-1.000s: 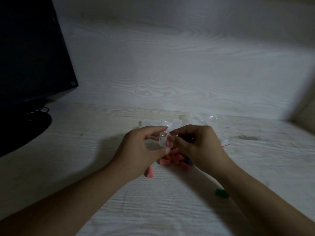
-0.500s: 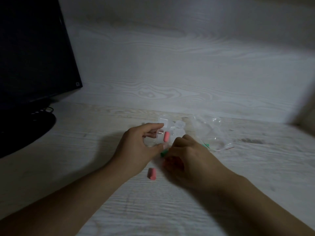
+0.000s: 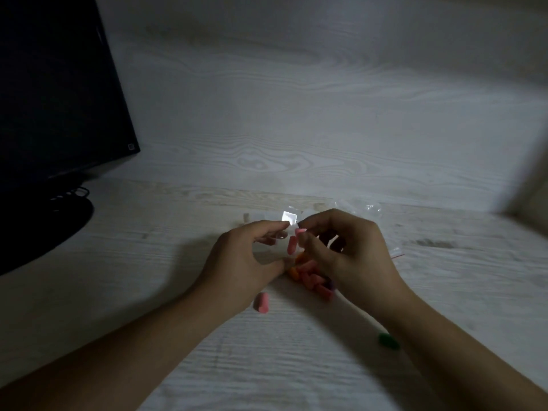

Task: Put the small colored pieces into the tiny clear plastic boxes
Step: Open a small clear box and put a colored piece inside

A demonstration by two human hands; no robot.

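My left hand [image 3: 243,259] holds a tiny clear plastic box [image 3: 280,241] between thumb and fingers; a pink piece [image 3: 292,245] shows inside it. My right hand [image 3: 347,256] pinches another pink piece [image 3: 300,231] at the box's mouth. Under both hands lies a pile of orange, pink and purple pieces [image 3: 311,278]. A single pink piece [image 3: 261,302] lies below my left hand, and a green one [image 3: 388,341] sits beside my right forearm. More clear boxes [image 3: 289,217] stand just behind my fingers.
A clear zip bag [image 3: 370,212] lies behind my right hand. A dark monitor [image 3: 56,93] with its round base [image 3: 44,226] and cables fills the left. The pale wood-grain desk [image 3: 267,366] meets a wall of the same grain behind.
My right hand rose from the pile with a pink piece and brought it to the box in my left hand. The pile is uncovered again.
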